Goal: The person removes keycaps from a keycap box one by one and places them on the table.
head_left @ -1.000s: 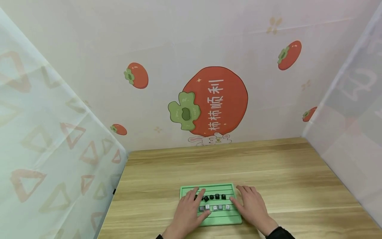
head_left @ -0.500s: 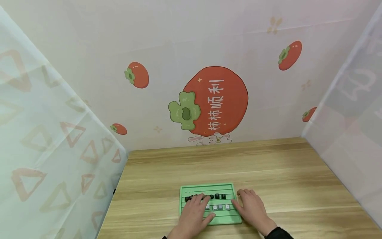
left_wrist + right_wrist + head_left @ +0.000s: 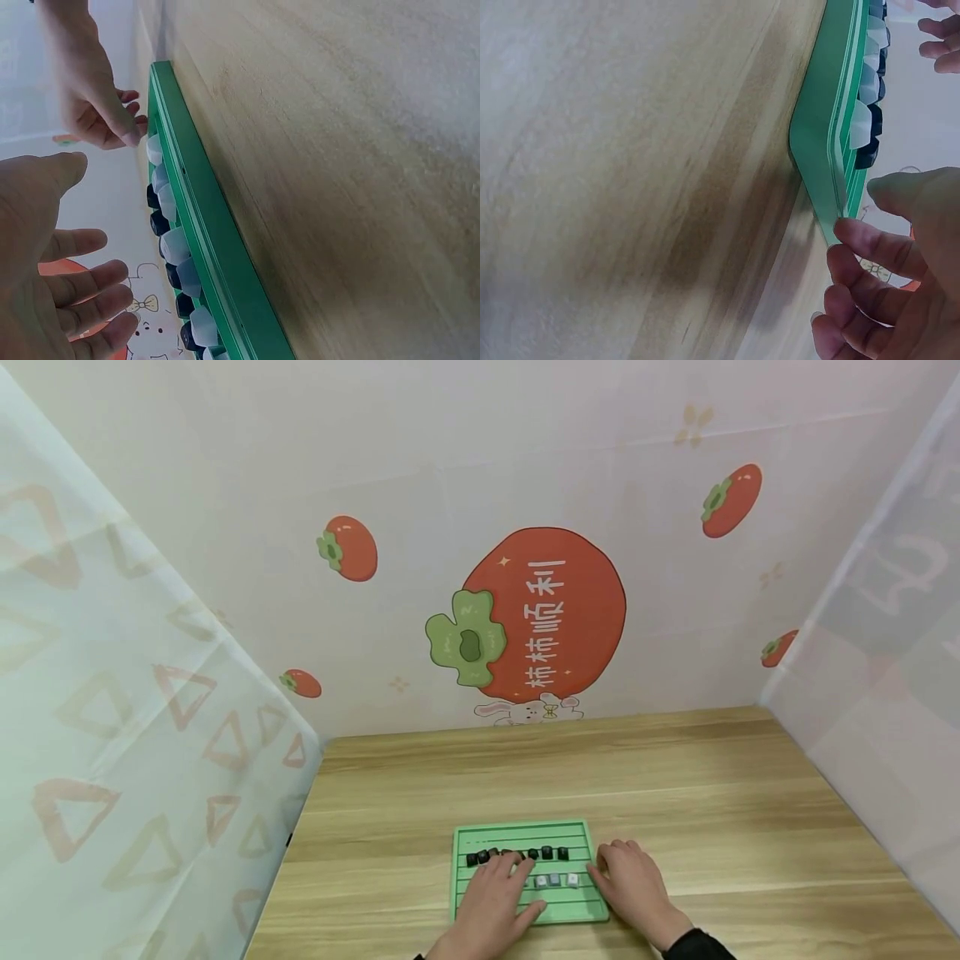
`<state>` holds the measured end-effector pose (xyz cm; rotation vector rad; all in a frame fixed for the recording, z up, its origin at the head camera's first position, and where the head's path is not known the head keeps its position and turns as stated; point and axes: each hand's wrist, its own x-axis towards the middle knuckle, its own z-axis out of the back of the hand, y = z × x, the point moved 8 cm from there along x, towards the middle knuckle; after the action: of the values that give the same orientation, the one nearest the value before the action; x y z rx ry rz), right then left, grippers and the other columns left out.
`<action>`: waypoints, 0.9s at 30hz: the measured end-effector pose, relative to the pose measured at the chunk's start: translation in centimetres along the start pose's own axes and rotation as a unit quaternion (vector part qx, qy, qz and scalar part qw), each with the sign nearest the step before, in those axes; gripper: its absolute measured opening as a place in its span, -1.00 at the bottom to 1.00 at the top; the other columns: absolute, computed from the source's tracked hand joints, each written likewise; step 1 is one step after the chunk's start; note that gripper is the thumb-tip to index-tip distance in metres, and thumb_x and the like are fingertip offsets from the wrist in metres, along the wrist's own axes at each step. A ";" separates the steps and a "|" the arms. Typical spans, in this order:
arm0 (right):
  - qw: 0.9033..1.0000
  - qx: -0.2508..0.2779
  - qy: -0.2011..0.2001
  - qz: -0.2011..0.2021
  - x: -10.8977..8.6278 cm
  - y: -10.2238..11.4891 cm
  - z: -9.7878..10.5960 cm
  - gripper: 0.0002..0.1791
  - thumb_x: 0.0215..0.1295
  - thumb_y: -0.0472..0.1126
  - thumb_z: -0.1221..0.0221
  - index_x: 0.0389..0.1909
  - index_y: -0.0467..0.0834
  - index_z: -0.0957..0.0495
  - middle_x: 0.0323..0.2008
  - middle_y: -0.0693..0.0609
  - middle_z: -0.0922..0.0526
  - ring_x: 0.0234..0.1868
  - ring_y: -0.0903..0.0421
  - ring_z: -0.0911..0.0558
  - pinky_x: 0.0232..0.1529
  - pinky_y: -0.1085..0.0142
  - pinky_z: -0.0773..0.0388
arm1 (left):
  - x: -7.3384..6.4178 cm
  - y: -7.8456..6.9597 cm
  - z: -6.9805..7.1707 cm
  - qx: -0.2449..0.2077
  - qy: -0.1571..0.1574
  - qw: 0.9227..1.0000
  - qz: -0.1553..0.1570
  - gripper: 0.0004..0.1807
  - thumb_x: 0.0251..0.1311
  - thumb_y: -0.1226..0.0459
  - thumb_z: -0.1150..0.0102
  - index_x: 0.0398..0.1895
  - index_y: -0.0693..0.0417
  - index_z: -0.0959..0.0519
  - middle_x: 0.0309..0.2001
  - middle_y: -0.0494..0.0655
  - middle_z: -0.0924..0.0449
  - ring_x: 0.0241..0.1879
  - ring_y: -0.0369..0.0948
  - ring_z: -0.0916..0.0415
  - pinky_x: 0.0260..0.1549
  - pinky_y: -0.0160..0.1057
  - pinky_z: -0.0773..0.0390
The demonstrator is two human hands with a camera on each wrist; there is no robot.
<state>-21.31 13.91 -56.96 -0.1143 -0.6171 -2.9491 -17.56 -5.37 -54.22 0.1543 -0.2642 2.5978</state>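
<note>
A green ridged tray (image 3: 570, 912) lies on the table, bearing a row of black keycaps (image 3: 547, 852) behind a row of white and grey keycaps (image 3: 572, 880). My left hand (image 3: 491, 897) hovers over the tray's left half with fingers extended, hiding part of both rows. In the left wrist view its palm and fingers stand apart from the keycaps, with nothing held. At the tray's right edge is my right hand (image 3: 633, 881), fingers loosely bent. Its index fingertip (image 3: 847, 229) meets the tray's rim in the right wrist view, while the thumb is held apart above.
The wooden table (image 3: 712, 777) extends around the tray on all sides. Behind it stands a fabric wall (image 3: 390, 452) printed with persimmons and a rabbit, and further fabric panels close off the left (image 3: 172, 727) and right (image 3: 892, 693).
My left hand has shifted right over the tray, uncovering black keycaps at the left and covering some white and grey ones. My right hand has dropped slightly, fingers more bent. The tray stays put.
</note>
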 end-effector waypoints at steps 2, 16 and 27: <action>1.000 0.003 0.002 -0.001 0.0 0.0 -0.1 -0.67 0.17 -0.11 -0.42 -0.63 -0.01 -0.47 -0.60 0.15 -0.41 -0.49 0.19 -0.34 -0.49 0.33 -0.26 | 0.1 0.0 0.0 0.001 0.004 1.000 0.000 -0.44 0.33 -0.17 -0.17 0.24 -0.07 -0.52 0.13 -0.09 -0.58 0.10 -0.12 -0.55 0.03 -0.03 -0.61; 0.999 0.031 0.027 -0.023 -0.2 -0.6 -0.9 -0.59 0.24 -0.21 -0.34 -0.66 -0.02 -0.33 -0.64 0.15 -0.29 -0.57 0.21 -0.24 -0.53 0.36 -0.14 | 0.1 -0.5 -0.3 0.011 -0.001 1.000 -0.008 -0.51 0.31 -0.14 -0.20 0.13 -0.07 -0.58 0.00 -0.14 -0.65 -0.01 -0.19 -0.56 -0.05 -0.16 -0.60; 0.997 0.061 0.035 -0.036 0.0 -0.8 -1.4 -0.53 0.26 -0.23 -0.31 -0.72 -0.03 -0.25 -0.70 0.16 -0.16 -0.63 0.23 -0.17 -0.56 0.39 -0.05 | 0.2 -0.8 -0.2 0.007 -0.015 1.000 -0.018 -0.58 0.30 -0.12 -0.23 0.03 -0.08 -0.61 -0.11 -0.18 -0.64 -0.13 -0.23 -0.55 -0.18 -0.22 -0.58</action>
<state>-21.50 14.09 -58.56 0.0251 -0.8051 -2.9597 -17.37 -4.58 -54.27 0.1999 -0.2521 2.5639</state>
